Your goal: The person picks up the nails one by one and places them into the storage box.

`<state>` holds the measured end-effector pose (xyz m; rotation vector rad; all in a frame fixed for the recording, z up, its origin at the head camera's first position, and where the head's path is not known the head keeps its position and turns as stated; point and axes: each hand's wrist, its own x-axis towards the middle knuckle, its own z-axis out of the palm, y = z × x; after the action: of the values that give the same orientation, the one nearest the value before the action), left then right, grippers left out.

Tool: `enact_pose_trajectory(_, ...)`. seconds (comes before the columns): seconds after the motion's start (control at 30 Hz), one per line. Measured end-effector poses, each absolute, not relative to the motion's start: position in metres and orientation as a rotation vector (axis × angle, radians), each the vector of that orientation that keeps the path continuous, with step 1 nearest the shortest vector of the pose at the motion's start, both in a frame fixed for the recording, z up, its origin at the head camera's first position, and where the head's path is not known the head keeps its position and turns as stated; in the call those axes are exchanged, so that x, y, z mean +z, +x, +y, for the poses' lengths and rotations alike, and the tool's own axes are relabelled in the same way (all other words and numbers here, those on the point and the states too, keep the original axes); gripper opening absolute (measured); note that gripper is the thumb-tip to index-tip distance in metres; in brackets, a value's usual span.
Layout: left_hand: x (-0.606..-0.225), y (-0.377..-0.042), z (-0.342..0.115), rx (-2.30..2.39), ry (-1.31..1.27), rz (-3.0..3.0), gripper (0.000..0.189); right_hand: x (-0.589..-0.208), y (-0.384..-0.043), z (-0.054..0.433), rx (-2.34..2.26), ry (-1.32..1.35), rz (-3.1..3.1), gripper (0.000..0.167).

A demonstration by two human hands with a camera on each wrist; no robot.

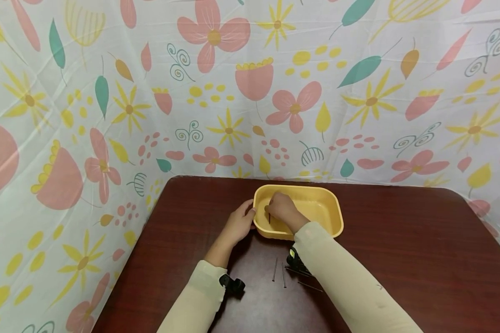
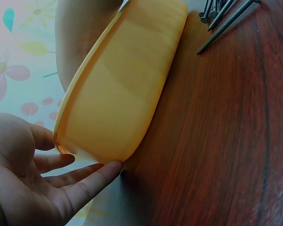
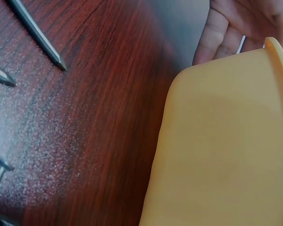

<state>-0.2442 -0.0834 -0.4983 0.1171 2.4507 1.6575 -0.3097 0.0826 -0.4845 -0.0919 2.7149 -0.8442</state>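
A yellow plastic tub (image 1: 316,188) stands toward the back of the table. My left hand (image 1: 238,225) is at its left end; in the left wrist view the fairly straight fingers (image 2: 92,186) touch the end wall near the rim and lower down. Inside the left part of the tub, my right hand (image 1: 284,210) is curled and pinches a nail (image 1: 269,218), its dark shank pointing down. The right fingertips are partly hidden by the hand itself. Several loose steel nails (image 1: 284,275) lie on the table in front of the tub, partly under the right forearm.
The dark red-brown table (image 1: 400,240) has rounded back corners. A floral cloth (image 1: 233,92) hangs behind it and along the left side. Nail tips (image 3: 56,61) show close to the right wrist camera, beside the tub's long wall (image 3: 226,141).
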Motion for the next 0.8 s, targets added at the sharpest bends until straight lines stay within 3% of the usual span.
enact_pose_trajectory(0.23, -0.497, -0.244, -0.084, 1.676, 0.131, 2.432, 0.048, -0.480, -0.307, 0.084, -0.877, -0.087, 2.689, 0.046)
enact_pose_trajectory(0.43, -0.499, -0.244, -0.084, 1.679, 0.122, 2.405, 0.048, -0.473, -0.302, 0.089, -0.842, -0.126, 2.739, 0.024)
enact_pose_trajectory(0.57, -0.500, -0.244, -0.084, 1.692, 0.123, 2.396, 0.048, -0.464, -0.295, 0.093, -0.880, -0.175, 2.766, 0.032)
enact_pose_trajectory(0.8, -0.499, -0.244, -0.083, 1.677, 0.114, 2.428, 0.048, -0.452, -0.280, 0.100, -1.025, -0.310, 2.749, 0.021)
